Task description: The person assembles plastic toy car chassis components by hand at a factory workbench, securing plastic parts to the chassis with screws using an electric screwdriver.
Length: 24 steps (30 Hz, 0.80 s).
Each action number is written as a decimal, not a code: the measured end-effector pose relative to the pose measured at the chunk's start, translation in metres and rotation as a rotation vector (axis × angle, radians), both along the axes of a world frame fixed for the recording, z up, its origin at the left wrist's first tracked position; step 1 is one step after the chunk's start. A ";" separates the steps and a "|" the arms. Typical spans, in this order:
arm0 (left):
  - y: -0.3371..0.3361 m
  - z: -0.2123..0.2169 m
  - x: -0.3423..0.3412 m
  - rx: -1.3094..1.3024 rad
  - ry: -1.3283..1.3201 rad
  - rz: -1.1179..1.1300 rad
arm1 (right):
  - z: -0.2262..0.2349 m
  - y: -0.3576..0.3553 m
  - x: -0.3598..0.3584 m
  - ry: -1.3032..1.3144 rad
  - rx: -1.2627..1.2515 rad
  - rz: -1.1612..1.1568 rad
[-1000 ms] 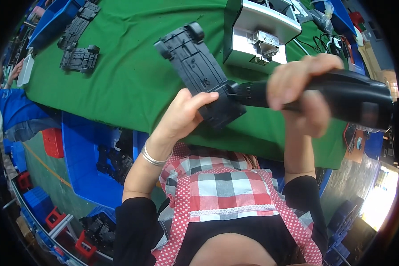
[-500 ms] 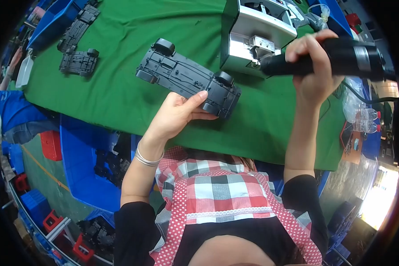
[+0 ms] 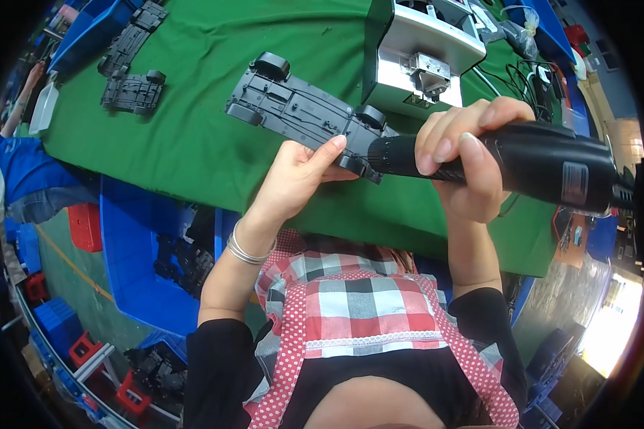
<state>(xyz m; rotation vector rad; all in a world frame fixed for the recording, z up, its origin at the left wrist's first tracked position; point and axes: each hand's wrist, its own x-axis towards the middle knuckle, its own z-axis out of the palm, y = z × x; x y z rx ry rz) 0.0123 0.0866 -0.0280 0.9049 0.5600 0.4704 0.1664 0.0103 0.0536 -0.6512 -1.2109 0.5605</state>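
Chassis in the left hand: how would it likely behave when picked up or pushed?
The chassis is probably stiff: it extends straight beyond the left hand without sagging. Its thin, plastic-looking body suggests lightness. It might roll wheels-down, if those rounded wheels turn.

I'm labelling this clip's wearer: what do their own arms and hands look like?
The left hand and right hand are ungloved. Black sleeves end around the elbows, leaving both forearms bare. Thin silver-coloured bands circle the left wrist; none shows on the right.
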 end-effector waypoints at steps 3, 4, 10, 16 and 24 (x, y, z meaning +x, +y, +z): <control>-0.003 0.002 -0.001 -0.014 -0.023 0.025 | 0.003 -0.001 -0.008 -0.077 -0.012 -0.033; -0.004 0.005 -0.001 0.023 0.022 0.022 | 0.003 0.000 -0.009 -0.075 -0.010 -0.031; -0.011 0.003 -0.002 0.063 0.041 -0.058 | 0.011 -0.003 -0.001 -0.070 -0.132 0.083; -0.017 0.027 0.014 0.818 0.185 -0.473 | 0.027 -0.039 0.031 0.237 -0.687 0.158; -0.008 0.032 0.049 1.040 -0.241 -0.571 | -0.004 -0.130 0.057 0.508 -0.684 0.082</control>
